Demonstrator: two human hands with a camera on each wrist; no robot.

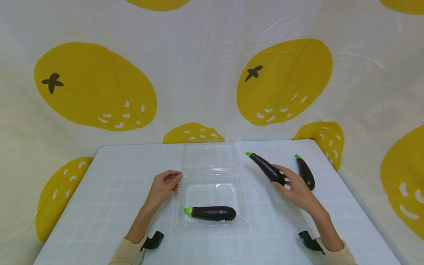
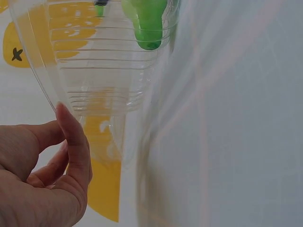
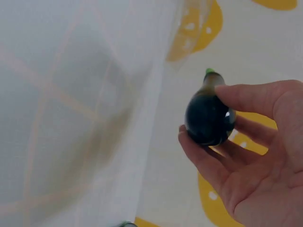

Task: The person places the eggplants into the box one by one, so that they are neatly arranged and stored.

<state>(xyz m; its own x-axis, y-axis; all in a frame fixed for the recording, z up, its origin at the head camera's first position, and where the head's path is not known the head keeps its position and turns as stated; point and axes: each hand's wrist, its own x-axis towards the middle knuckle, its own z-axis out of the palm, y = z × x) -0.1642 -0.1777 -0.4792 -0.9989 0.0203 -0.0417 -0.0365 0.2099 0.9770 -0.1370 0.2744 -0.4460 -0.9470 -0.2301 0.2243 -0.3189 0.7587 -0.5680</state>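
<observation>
My right hand [image 1: 296,189] holds a dark eggplant [image 1: 266,167] by its rounded end, green tip pointing to the far left. In the right wrist view, thumb and fingers go round the glossy eggplant [image 3: 210,116], lifted off the table with a shadow beside it. My left hand [image 1: 163,186] pinches the left rim of an unfolded clear plastic clamshell container [image 1: 243,195], near its hinge. Seen from the left wrist, the fingertips meet at the container's edge [image 2: 45,94]. Another eggplant [image 1: 213,213] lies crosswise in the container's near half, green end to the left.
A third eggplant [image 1: 305,173] lies on the table to the right, just beyond my right hand. The container's lid [image 1: 208,156] lies folded back toward the table's far edge. A white curtain [image 1: 198,73] with yellow fruit prints hangs behind the pale checked table [image 1: 116,184].
</observation>
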